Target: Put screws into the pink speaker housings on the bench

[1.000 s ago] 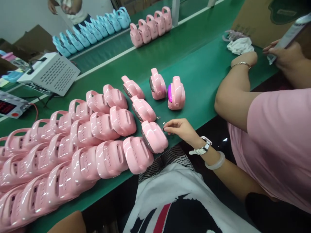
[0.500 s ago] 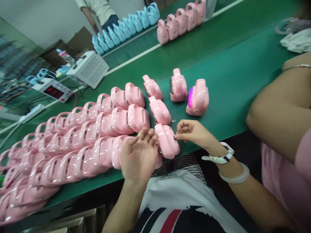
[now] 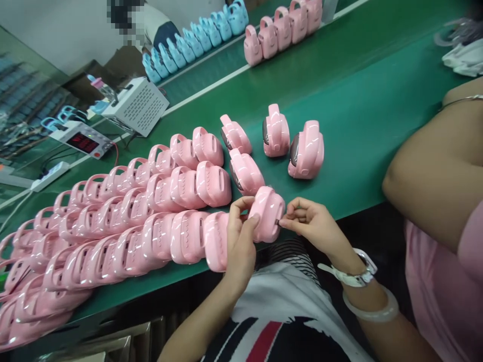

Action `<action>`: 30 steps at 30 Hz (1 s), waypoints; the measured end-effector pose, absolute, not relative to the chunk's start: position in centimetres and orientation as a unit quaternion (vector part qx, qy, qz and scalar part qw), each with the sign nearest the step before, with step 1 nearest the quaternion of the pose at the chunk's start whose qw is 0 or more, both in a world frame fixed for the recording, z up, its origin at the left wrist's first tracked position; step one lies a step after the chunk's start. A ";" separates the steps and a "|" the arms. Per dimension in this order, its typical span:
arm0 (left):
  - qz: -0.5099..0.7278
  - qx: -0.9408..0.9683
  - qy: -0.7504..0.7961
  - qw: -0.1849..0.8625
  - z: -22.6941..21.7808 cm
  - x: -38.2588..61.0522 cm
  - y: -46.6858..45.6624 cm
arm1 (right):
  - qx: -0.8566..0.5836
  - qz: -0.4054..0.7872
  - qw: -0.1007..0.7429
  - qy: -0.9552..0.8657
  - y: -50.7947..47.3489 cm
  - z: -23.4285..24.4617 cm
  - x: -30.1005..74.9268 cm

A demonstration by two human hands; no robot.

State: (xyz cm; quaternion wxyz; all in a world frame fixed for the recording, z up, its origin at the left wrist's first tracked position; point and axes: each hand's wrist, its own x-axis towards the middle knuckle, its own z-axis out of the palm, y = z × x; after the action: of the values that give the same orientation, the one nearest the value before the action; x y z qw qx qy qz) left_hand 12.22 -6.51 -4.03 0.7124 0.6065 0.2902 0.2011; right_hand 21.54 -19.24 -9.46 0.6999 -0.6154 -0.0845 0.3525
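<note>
My left hand (image 3: 239, 241) grips a pink handbag-shaped plastic toy (image 3: 267, 213), lifted just off the near edge of the green belt (image 3: 350, 146). My right hand (image 3: 311, 223) is pinched on a small dark part that I cannot make out, its fingertips touching the toy's right side. Rows of the same pink toys (image 3: 124, 226) lie packed to the left. Three more pink toys (image 3: 241, 173) sit apart just beyond my hands, one (image 3: 306, 150) standing upright.
A co-worker's bare arm (image 3: 433, 161) in a pink top rests on the belt at right. White boxes with a red display (image 3: 85, 142) stand at far left. Blue toys (image 3: 196, 37) and pink toys (image 3: 281, 27) line the far belt. A person stands behind them.
My left hand came up from below, closed on the nearest pink toy and lifted it. My right hand moved to its side. The upright toy's purple light went out.
</note>
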 end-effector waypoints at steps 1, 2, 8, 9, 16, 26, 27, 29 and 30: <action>0.175 0.652 0.286 0.680 -3.8 11.9 -6.3 | -0.614 0.357 0.698 -0.095 -19.1 -9.4 21.7; 0.127 0.689 0.273 0.659 -3.2 11.6 -5.8 | -0.612 0.362 0.695 -0.104 -18.9 -9.3 22.0; -0.136 0.872 0.130 0.452 2.4 14.1 0.0 | -0.593 0.399 0.691 -0.106 -18.5 -8.4 23.0; -0.172 0.885 0.111 0.418 2.7 15.3 0.9 | -0.591 0.398 0.694 -0.104 -18.5 -8.2 23.0; -0.330 0.890 -0.043 0.313 1.4 20.5 2.2 | -0.592 0.398 0.696 -0.084 -18.7 -8.0 23.2; -0.339 0.855 0.004 0.392 -0.1 20.6 2.1 | -0.585 0.377 0.715 -0.068 -18.7 -8.8 22.7; -0.344 0.849 0.011 0.402 -0.1 20.7 2.1 | -0.592 0.364 0.715 -0.077 -18.6 -9.0 22.7; -0.353 0.838 0.014 0.415 -0.3 20.8 2.1 | -0.621 0.322 0.709 -0.091 -18.5 -9.5 22.7; -0.355 0.835 0.014 0.420 -0.4 20.9 2.1 | -0.630 0.303 0.709 -0.089 -18.4 -9.9 22.6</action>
State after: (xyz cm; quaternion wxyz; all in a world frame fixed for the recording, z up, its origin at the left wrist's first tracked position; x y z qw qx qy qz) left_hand 20.90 2.10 -0.40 0.4198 0.8353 0.0144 -0.3547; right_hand 22.55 -18.43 -9.88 0.7091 -0.6303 -0.0893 0.3032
